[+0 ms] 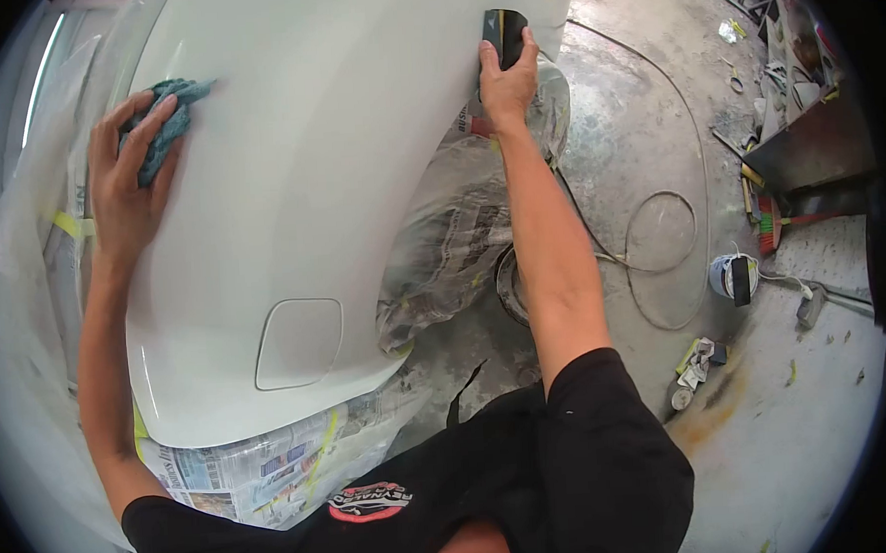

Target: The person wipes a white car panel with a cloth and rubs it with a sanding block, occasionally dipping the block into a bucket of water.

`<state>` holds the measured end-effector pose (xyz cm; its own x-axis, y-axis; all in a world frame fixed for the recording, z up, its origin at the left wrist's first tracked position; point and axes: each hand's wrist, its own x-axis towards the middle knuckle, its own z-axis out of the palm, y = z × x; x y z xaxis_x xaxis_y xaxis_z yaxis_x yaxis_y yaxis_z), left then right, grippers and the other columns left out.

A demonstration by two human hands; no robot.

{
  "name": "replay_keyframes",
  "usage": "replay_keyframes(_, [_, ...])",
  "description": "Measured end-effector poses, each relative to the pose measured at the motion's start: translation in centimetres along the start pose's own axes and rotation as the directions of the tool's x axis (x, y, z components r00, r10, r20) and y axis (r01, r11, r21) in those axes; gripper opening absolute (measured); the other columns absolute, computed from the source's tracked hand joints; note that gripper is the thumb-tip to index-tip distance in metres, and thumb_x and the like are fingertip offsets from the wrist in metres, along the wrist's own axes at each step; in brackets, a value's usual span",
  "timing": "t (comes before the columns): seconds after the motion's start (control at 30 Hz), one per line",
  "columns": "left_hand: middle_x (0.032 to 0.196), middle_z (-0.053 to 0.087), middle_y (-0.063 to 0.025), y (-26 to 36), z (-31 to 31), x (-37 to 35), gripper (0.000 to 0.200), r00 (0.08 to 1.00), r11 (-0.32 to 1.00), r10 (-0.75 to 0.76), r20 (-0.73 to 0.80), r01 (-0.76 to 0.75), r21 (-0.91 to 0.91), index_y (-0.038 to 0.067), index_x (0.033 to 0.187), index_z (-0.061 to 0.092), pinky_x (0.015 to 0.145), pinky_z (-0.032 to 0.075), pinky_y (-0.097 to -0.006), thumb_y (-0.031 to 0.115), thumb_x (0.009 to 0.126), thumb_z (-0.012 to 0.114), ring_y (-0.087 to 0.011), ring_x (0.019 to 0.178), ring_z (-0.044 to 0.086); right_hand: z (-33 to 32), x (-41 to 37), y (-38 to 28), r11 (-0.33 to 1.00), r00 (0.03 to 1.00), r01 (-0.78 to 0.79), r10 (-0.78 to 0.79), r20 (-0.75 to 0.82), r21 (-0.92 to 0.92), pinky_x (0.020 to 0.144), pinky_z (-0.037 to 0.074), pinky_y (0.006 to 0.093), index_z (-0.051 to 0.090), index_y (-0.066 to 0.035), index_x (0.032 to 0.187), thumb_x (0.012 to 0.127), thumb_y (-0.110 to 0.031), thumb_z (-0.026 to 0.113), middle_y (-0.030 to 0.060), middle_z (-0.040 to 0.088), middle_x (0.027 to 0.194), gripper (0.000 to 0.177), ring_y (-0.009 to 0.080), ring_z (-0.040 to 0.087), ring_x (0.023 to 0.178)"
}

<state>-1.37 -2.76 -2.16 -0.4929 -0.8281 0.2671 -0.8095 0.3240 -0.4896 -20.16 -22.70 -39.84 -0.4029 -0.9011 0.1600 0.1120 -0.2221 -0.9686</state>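
A pale, glossy car body panel (308, 183) with a fuel door (299, 344) fills the middle of the head view. My left hand (123, 193) is closed on a crumpled teal cloth (164, 146) lying against the panel's left side. On the panel's far right edge, my right hand (510, 88) grips a dark sanding block (513, 38), thumb on one side and fingers on the other. The block's underside is hidden.
Taped newspaper (223, 470) covers the area below the panel, and plastic film with newspaper (450, 226) wraps the wheel area. A thin cable (700, 143) loops over the floor at right. A bucket (734, 276) and a broom head (768, 227) stand beyond it.
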Motion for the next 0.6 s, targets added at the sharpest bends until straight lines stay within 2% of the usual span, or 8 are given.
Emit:
replay_keyframes(0.07, [0.131, 0.062, -0.0117, 0.0, 0.0, -0.1, 0.048, 1.0, 1.0, 0.004, 0.003, -0.004, 0.018, 0.012, 0.13, 0.07, 0.102, 0.049, -0.041, 0.001, 0.084, 0.077, -0.0312, 0.122, 0.058, -0.1, -0.4, -0.5, 0.998, 1.0, -0.021, 0.021, 0.004, -0.057, 0.107, 0.045, 0.0471, 0.044, 0.002, 0.149, 0.093, -0.027, 0.073, 0.0298, 0.054, 0.14, 0.07, 0.0437, 0.055, 0.127])
replay_keyframes(0.13, [0.131, 0.061, -0.0117, 0.0, -0.1, 0.1, 0.048, 1.0, 0.999, 0.006, 0.003, -0.006, 0.032, 0.012, 0.13, 0.07, 0.102, 0.049, -0.041, 0.0, 0.084, 0.077, -0.0312, 0.122, 0.058, -0.2, -6.6, -3.0, 0.977, 0.978, 0.197, -0.202, -0.051, -0.077, 0.1, 0.049, 0.0467, 0.046, -0.001, 0.15, 0.091, -0.026, 0.076, 0.0236, 0.062, 0.123, 0.071, 0.0414, 0.061, 0.111])
replay_keyframes(0.2, [0.131, 0.061, -0.0116, 0.1, -0.1, 0.1, 0.048, 1.0, 0.999, 0.007, 0.009, -0.007, 0.039, 0.011, 0.13, 0.07, 0.102, 0.049, -0.0409, -0.001, 0.084, 0.077, -0.0312, 0.122, 0.058, -1.2, -13.8, -4.9, 0.956, 0.956, 0.294, -0.294, 0.024, -0.019, 0.093, 0.051, 0.045, 0.045, -0.003, 0.152, 0.087, -0.02, 0.08, 0.0201, 0.063, 0.113, 0.075, 0.0387, 0.062, 0.102])
replay_keyframes(0.23, [0.131, 0.061, -0.0114, 0.1, -0.1, 0.1, 0.049, 1.0, 0.999, -0.002, 0.005, 0.002, 0.034, 0.011, 0.13, 0.07, 0.102, 0.049, -0.0406, -0.001, 0.084, 0.077, -0.0309, 0.122, 0.058, -1.1, -14.9, -4.9, 0.968, 0.968, 0.244, -0.247, 0.04, 0.061, 0.09, 0.052, 0.0438, 0.045, -0.004, 0.152, 0.085, -0.016, 0.082, 0.0195, 0.062, 0.112, 0.077, 0.0377, 0.062, 0.1])
replay_keyframes(0.3, [0.131, 0.061, -0.011, 0.2, 0.0, 0.0, 0.049, 1.0, 1.0, -0.017, 0.01, 0.017, 0.023, 0.011, 0.13, 0.07, 0.102, 0.05, -0.0402, -0.002, 0.084, 0.077, -0.0303, 0.122, 0.058, -0.9, -11.0, -3.2, 0.943, 0.941, 0.333, -0.334, 0.047, 0.022, 0.09, 0.052, 0.045, 0.044, -0.004, 0.152, 0.087, -0.02, 0.08, 0.021, 0.062, 0.112, 0.076, 0.0388, 0.061, 0.1])
replay_keyframes(0.43, [0.131, 0.06, -0.0109, 0.3, 0.2, 0.1, 0.05, 1.0, 1.0, -0.015, 0.007, 0.015, 0.012, 0.011, 0.131, 0.07, 0.101, 0.051, -0.0391, -0.003, 0.084, 0.077, -0.029, 0.122, 0.059, 1.0, 2.9, -1.2, 0.975, 0.976, 0.219, -0.219, -0.008, -0.032, 0.095, 0.049, 0.0492, 0.044, -0.001, 0.149, 0.092, -0.028, 0.075, 0.0255, 0.061, 0.119, 0.07, 0.043, 0.061, 0.107])
replay_keyframes(0.53, [0.133, 0.06, -0.0122, 0.4, -0.2, 0.0, 0.049, 0.999, 1.0, -0.015, 0.028, 0.015, 0.019, 0.01, 0.131, 0.069, 0.102, 0.051, -0.0394, -0.004, 0.085, 0.076, -0.0297, 0.123, 0.059, 1.1, 2.3, -1.8, 0.985, 0.986, 0.161, -0.163, -0.036, -0.066, 0.096, 0.049, 0.0497, 0.046, -0.002, 0.148, 0.092, -0.028, 0.075, 0.0266, 0.061, 0.123, 0.068, 0.0442, 0.061, 0.112])
replay_keyframes(0.6, [0.135, 0.06, -0.0143, 0.2, -0.2, -0.1, 0.047, 0.998, 0.999, -0.035, 0.05, 0.033, 0.032, 0.008, 0.132, 0.069, 0.105, 0.05, -0.0406, -0.005, 0.087, 0.073, -0.032, 0.125, 0.06, 1.0, -3.3, -2.2, 0.948, 0.947, 0.319, -0.319, -0.031, -0.012, 0.096, 0.049, 0.0487, 0.044, -0.003, 0.151, 0.091, -0.029, 0.076, 0.0251, 0.061, 0.12, 0.073, 0.0419, 0.061, 0.11])
